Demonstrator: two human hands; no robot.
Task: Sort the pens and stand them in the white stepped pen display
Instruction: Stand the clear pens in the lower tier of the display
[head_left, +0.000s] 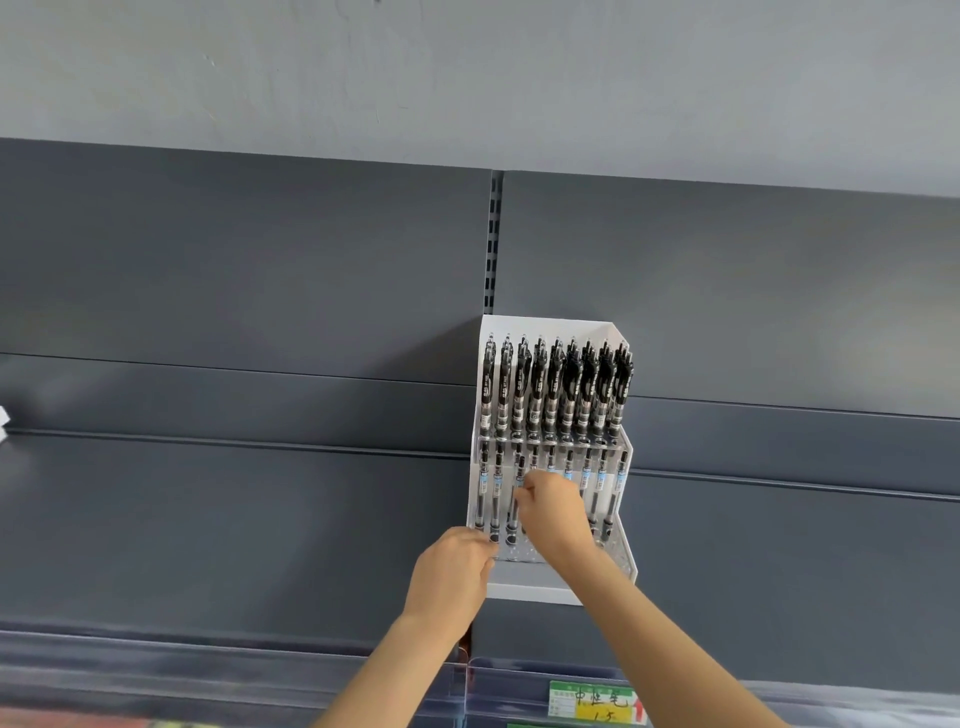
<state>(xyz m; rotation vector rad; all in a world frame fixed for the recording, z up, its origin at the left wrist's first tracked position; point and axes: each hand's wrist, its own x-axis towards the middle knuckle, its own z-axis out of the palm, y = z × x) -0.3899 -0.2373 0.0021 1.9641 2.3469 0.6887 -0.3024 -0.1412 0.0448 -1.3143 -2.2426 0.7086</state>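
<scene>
The white stepped pen display (545, 584) stands on a dark grey shelf. Its upper step holds a full row of black pens (558, 387). On the lower step stand several slim clear pens (602, 483) with blue labels. My right hand (550, 506) reaches into the lower row and pinches a slim pen (521, 475) near its top. My left hand (452, 569) rests against the display's front left corner, its fingers curled at the edge; whether it holds anything is hidden.
The shelf (234, 499) stretches left and right of the display, with a slotted upright (492, 244) behind it. A clear price rail with a green and yellow tag (597, 701) runs along the front edge. Something white (4, 418) shows at the far left.
</scene>
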